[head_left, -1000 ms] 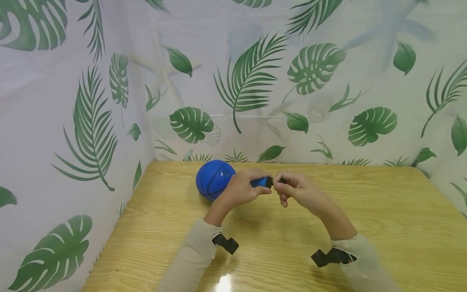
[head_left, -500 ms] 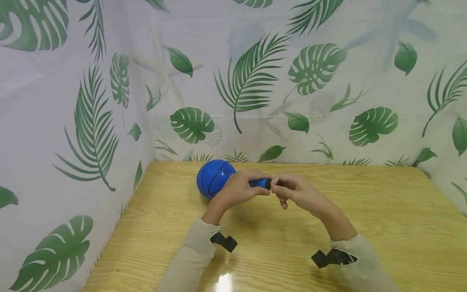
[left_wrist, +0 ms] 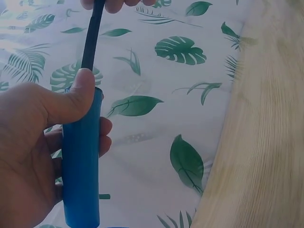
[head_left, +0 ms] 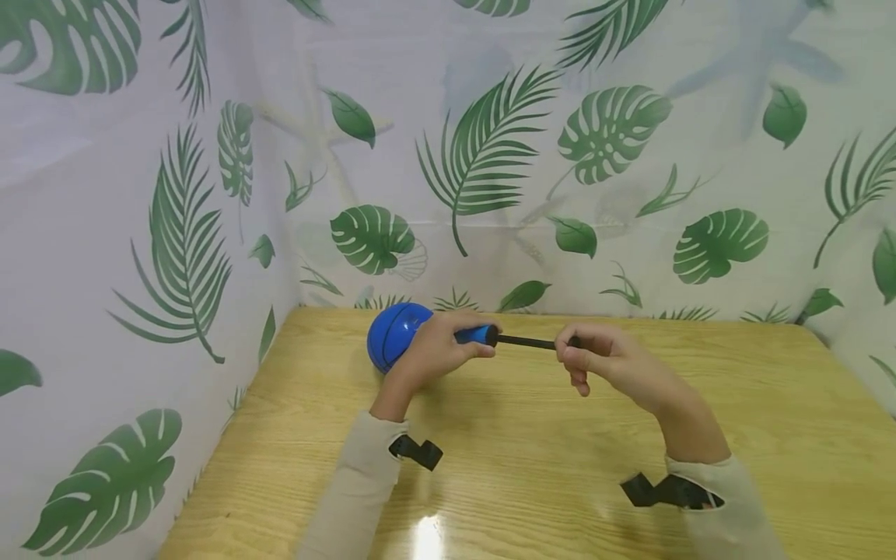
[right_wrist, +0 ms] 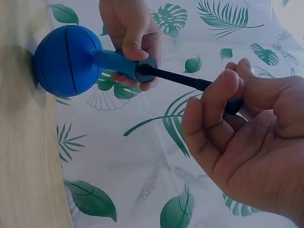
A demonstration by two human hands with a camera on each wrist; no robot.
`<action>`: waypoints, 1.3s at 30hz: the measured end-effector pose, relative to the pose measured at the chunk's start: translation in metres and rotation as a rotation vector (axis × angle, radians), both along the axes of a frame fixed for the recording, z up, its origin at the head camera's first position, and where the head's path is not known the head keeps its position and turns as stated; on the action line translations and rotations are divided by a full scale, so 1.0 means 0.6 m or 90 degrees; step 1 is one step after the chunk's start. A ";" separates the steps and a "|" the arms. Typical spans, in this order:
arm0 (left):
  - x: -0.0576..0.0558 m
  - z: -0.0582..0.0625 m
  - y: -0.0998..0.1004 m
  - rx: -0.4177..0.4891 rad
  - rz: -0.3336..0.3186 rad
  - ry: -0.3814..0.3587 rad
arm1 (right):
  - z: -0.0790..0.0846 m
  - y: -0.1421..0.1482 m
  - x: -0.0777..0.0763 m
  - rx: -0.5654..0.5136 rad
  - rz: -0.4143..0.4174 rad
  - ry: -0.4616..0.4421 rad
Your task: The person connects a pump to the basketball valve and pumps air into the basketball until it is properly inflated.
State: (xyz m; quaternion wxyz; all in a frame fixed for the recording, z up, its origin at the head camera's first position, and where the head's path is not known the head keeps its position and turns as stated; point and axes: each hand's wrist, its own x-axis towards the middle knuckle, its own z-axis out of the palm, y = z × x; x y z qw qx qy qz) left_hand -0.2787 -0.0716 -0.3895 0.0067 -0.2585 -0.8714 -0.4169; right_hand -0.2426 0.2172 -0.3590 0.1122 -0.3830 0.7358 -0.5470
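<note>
A small blue basketball (head_left: 392,339) with black lines rests on the table. A hand pump (right_wrist: 115,62) with a blue barrel and black end cap meets the ball at one end, as the right wrist view shows. My left hand (head_left: 439,342) wraps round the barrel, its thumb lying along the cap end in the left wrist view. A black rod (right_wrist: 175,78) sticks out of the barrel toward the right. My right hand (head_left: 607,359) pinches the rod's far end between thumb and fingers, with the black knob (right_wrist: 233,105) partly hidden behind them.
The wood-grain table (head_left: 518,482) spreads below both hands. Leaf-printed white cloth (head_left: 504,155) stands behind it and at the left side. Black camera mounts (head_left: 416,451) sit at both sleeve cuffs.
The right hand has moved right and drawn the black rod out of the barrel. The left hand, pump barrel and ball have shifted slightly left.
</note>
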 end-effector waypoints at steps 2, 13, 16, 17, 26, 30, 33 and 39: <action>0.001 0.000 0.006 -0.010 -0.001 0.011 | -0.002 0.004 -0.002 -0.002 -0.005 0.005; 0.013 -0.023 0.066 -0.061 -0.037 0.111 | -0.058 -0.036 -0.028 -0.015 -0.015 -0.058; 0.012 -0.025 0.072 -0.071 -0.057 0.127 | -0.065 -0.043 -0.028 -0.023 -0.015 -0.071; 0.012 -0.025 0.072 -0.070 -0.064 0.126 | -0.066 -0.044 -0.028 -0.026 -0.016 -0.073; 0.010 -0.024 0.051 -0.024 -0.074 0.031 | -0.055 -0.056 -0.019 -0.007 -0.021 -0.060; 0.009 -0.023 0.047 -0.012 -0.082 0.013 | -0.048 -0.053 -0.015 0.003 -0.019 -0.059; 0.008 -0.022 0.044 -0.005 -0.077 0.005 | -0.044 -0.048 -0.013 0.008 -0.014 -0.056; 0.005 -0.015 0.030 0.000 -0.042 0.002 | -0.031 -0.036 -0.011 0.024 -0.018 -0.050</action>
